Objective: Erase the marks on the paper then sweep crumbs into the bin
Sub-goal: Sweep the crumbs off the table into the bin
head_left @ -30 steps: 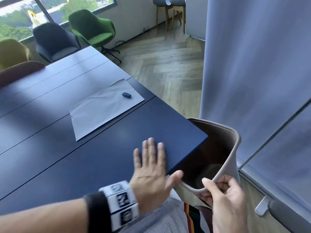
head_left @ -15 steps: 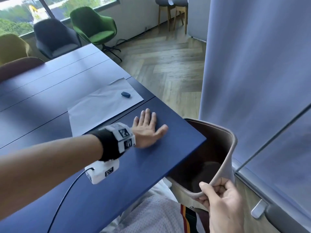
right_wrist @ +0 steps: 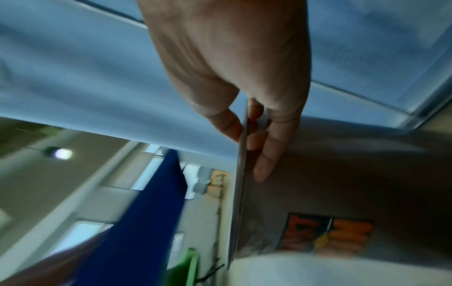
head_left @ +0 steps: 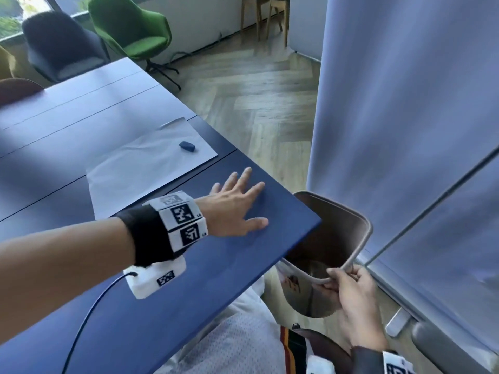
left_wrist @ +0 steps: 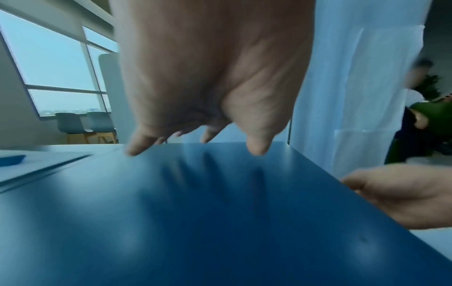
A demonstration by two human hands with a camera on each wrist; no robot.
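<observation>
While right hand (head_left: 353,298) grips bin (head_left: 361,233), left hand (head_left: 233,209) nearer table corner than before.

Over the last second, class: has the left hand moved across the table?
Yes. The left hand has moved away from the table's near edge, toward the sheet of paper lying on the table, and now lies flat beside the paper's near edge.

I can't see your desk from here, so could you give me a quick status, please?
Left hand flat on blue table, fingers straight. Right hand grips bin rim below table corner. Nothing between.
</observation>
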